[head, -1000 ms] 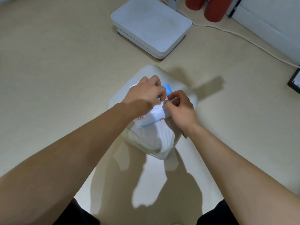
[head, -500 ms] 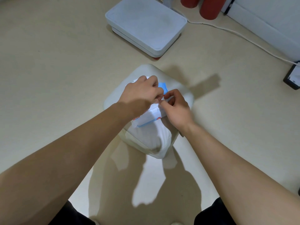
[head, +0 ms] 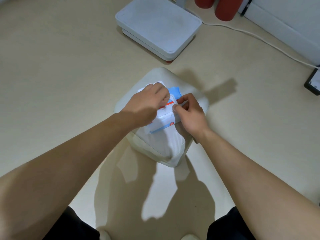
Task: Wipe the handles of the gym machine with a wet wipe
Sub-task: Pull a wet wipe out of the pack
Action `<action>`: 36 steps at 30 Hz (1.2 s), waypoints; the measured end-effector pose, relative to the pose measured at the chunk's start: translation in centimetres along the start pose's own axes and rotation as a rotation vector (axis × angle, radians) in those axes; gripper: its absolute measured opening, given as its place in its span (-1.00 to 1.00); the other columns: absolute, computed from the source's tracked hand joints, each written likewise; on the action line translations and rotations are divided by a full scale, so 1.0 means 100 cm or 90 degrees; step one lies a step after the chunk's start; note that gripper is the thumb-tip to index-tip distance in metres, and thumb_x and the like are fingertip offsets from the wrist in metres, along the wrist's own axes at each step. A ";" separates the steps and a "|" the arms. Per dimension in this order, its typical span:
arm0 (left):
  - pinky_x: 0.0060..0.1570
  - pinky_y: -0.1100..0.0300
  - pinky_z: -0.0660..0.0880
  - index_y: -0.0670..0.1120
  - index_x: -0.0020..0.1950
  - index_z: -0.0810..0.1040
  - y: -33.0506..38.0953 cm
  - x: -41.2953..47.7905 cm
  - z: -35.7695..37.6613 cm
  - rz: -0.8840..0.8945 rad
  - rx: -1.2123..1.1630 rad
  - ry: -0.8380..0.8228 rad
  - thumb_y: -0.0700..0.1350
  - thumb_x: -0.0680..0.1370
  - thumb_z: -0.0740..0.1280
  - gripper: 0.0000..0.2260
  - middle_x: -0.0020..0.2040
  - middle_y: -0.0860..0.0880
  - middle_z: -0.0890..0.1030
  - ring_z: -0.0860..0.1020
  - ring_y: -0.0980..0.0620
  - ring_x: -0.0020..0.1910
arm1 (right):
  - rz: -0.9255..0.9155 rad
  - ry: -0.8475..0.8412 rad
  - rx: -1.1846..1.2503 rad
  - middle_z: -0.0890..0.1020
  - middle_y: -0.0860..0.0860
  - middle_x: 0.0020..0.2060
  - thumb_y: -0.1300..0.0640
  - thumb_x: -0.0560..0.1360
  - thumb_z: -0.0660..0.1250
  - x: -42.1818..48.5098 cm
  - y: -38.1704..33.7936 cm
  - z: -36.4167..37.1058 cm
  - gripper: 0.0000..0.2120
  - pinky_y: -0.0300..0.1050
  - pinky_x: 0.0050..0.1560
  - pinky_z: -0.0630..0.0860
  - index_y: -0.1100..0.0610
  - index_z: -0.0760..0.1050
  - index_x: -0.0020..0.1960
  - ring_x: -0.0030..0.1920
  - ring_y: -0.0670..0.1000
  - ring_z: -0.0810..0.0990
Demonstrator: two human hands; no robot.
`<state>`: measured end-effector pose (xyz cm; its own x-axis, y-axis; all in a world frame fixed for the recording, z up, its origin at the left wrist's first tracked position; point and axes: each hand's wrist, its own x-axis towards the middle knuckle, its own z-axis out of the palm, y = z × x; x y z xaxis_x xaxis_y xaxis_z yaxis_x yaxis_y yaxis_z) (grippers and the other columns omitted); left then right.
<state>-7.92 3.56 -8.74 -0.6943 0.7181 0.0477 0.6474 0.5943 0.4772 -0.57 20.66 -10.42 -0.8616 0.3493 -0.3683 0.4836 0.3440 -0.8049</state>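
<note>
My left hand (head: 147, 105) holds down the soft-looking wet wipe pack (head: 163, 122) while my right hand (head: 189, 116) pinches its stiff lid (head: 167, 112) right beside it.

I get one wide-angle view from the person's head, facing forward and steeply down, close over the left hand (head: 147, 104) and right hand (head: 190, 116) at the white-and-blue plastic wet wipe pack (head: 164, 120), with the beige floor (head: 52, 66) beyond.
</note>
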 end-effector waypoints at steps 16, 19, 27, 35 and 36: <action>0.05 -0.23 0.46 0.10 -0.17 0.30 -0.008 -0.045 -0.019 -0.222 -0.217 -0.054 -0.08 0.52 0.04 -0.88 0.21 -0.07 0.60 0.50 -0.11 0.22 | -0.398 0.026 -0.374 0.58 -0.02 -0.05 0.09 0.51 0.37 0.000 -0.021 0.006 -0.88 -0.03 -0.10 0.50 0.00 0.68 -0.01 -0.03 0.10 0.53; 0.02 -0.26 0.46 0.10 -0.14 0.30 -0.007 -0.045 -0.022 -0.221 -0.220 -0.059 -0.02 0.52 0.03 -0.91 0.19 -0.13 0.60 0.53 -0.15 0.16 | -0.459 0.040 -0.456 0.61 0.00 -0.11 0.03 0.54 0.37 0.000 -0.025 0.009 -0.86 -0.01 -0.22 0.52 0.04 0.69 -0.07 -0.11 0.15 0.55; 0.04 -0.22 0.46 0.05 -0.10 0.31 -0.010 -0.050 -0.017 -0.190 -0.189 -0.047 -0.09 0.58 0.09 -0.91 0.19 -0.15 0.59 0.50 -0.15 0.16 | -0.449 0.029 -0.576 0.61 0.00 -0.05 0.04 0.59 0.32 0.004 -0.035 0.015 -0.83 -0.04 -0.20 0.52 0.02 0.69 0.00 -0.01 0.13 0.56; -0.03 -0.13 0.48 0.04 -0.08 0.31 -0.011 -0.047 -0.014 -0.167 -0.123 -0.015 -0.14 0.62 0.13 -0.89 0.18 -0.06 0.61 0.49 -0.08 0.08 | -0.495 -0.045 -0.701 0.56 0.16 -0.12 0.23 0.48 0.42 0.012 -0.034 0.017 -0.93 -0.09 -0.31 0.27 0.22 0.57 -0.08 -0.13 0.24 0.55; -0.03 -0.13 0.48 0.05 -0.08 0.31 -0.011 -0.047 -0.013 -0.164 -0.117 -0.009 -0.14 0.62 0.13 -0.89 0.17 -0.06 0.61 0.49 -0.09 0.08 | -0.498 -0.049 -0.697 0.55 0.19 -0.08 0.20 0.53 0.36 0.012 -0.035 0.015 -0.91 -0.06 -0.27 0.31 0.24 0.56 -0.04 -0.09 0.25 0.54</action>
<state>-5.81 -0.90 -8.31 -0.8227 0.5582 -0.1074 0.3819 0.6828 0.6228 -3.50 18.51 -8.74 -0.9550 -0.2937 -0.0407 -0.2919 0.9554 -0.0454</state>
